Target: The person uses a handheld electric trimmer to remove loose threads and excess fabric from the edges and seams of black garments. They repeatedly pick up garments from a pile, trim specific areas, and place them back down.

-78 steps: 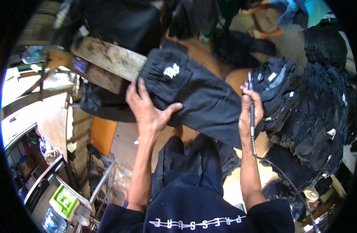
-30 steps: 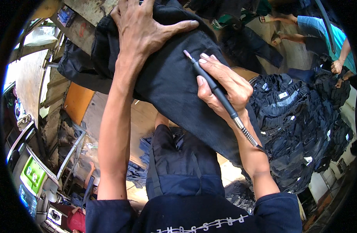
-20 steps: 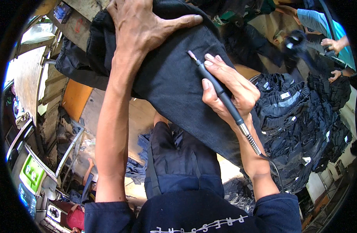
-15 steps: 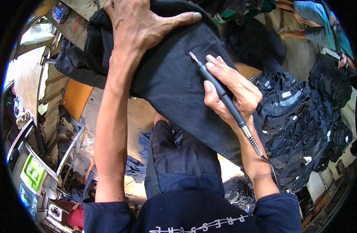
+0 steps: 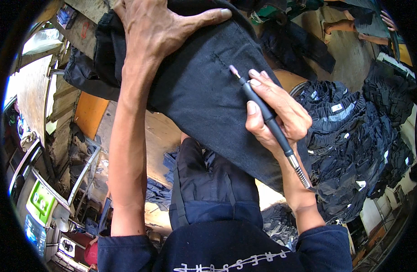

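Note:
Across the upper middle lies a black trouser leg (image 5: 186, 95), taut and smooth over most of its length. My left hand (image 5: 158, 27) presses flat on its upper part, thumb stretched to the right; the fingertips are cut off by the top edge. In my right hand (image 5: 281, 109) is a slim black rotary grinding handpiece (image 5: 265, 106), held like a pen. Its small pink abrasive tip (image 5: 233, 70) points up and left, close to a short scuffed line (image 5: 220, 59) on the cloth. Whether tip and cloth touch, I cannot tell. A spring-sleeved cable end (image 5: 301, 177) runs back along my wrist.
A big heap of black garments (image 5: 349, 149) with white tags stands at the right. Another person's hand (image 5: 388, 20) and legs show at the upper right, beside dark cloth (image 5: 299, 43) on the floor. Lower left are a green tray (image 5: 41, 201) and metal frames (image 5: 86, 174).
My right hand has drawn the handpiece slightly right and down, leaving the scuffed line in view. My left hand has shifted a little left. The other person and the dark floor cloth have moved.

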`<state>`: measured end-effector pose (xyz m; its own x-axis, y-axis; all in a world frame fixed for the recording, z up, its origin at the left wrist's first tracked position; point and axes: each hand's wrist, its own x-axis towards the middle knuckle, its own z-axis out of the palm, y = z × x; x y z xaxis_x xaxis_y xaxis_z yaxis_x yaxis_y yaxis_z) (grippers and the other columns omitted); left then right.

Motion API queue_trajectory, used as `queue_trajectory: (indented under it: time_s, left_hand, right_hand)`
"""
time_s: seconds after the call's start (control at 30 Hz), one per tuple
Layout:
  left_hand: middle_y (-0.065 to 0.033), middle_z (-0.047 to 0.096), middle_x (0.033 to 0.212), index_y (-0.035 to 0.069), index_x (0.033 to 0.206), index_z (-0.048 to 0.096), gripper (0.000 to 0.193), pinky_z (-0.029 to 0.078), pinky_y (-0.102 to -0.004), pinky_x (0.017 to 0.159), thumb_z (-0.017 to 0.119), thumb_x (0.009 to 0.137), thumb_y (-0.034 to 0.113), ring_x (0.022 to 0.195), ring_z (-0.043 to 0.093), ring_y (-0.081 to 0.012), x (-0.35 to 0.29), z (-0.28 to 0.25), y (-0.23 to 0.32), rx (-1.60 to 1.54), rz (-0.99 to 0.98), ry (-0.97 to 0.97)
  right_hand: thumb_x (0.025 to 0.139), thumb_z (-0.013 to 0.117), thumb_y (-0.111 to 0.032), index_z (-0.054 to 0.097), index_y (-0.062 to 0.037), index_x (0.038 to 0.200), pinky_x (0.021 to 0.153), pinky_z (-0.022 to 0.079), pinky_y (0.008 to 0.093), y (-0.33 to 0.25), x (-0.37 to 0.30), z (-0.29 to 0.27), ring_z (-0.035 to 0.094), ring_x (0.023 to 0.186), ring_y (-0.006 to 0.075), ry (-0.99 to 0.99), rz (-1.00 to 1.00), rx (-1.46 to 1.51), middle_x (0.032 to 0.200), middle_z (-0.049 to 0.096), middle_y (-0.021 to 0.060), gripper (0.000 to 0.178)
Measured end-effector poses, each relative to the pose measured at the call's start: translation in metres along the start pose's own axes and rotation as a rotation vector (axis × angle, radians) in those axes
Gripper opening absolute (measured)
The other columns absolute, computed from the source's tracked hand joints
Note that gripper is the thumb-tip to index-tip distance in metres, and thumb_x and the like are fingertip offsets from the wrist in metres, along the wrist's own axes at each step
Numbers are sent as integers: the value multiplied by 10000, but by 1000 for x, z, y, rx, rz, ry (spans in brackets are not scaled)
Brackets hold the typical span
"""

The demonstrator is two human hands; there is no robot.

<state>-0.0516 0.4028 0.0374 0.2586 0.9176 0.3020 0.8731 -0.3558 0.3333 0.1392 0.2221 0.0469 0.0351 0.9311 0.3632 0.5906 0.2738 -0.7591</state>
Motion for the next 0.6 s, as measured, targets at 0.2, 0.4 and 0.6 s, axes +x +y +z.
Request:
queue_trajectory:
  time_s: [0.2,0.4,0.6]
  left_hand:
    - [-222,522,1580,107,1363,715,930,303,-573,1289,1004,631,602,1497,408,-448,2,2,-6,15,-8,-27]
    - [-220,516,1583,105,1370,712,930,303,-574,1290,1002,640,603,1502,401,-446,-2,-1,1,-19,9,28]
    - [-223,519,1582,102,1382,709,940,310,-572,1288,1004,638,594,1500,406,-442,-2,-6,9,-23,16,20]
  right_hand:
    - [837,766,8,793,111,1103,1087,605,501,3,1,1,807,1117,388,-11,-9,-17,1087,819,261,287]
    - [834,771,15,794,104,1118,1082,608,482,2,1,3,808,1117,385,20,-16,-33,1091,819,258,299]
    - [835,781,17,789,106,1141,1077,608,462,0,1,3,811,1102,372,65,1,-57,1108,815,268,319]
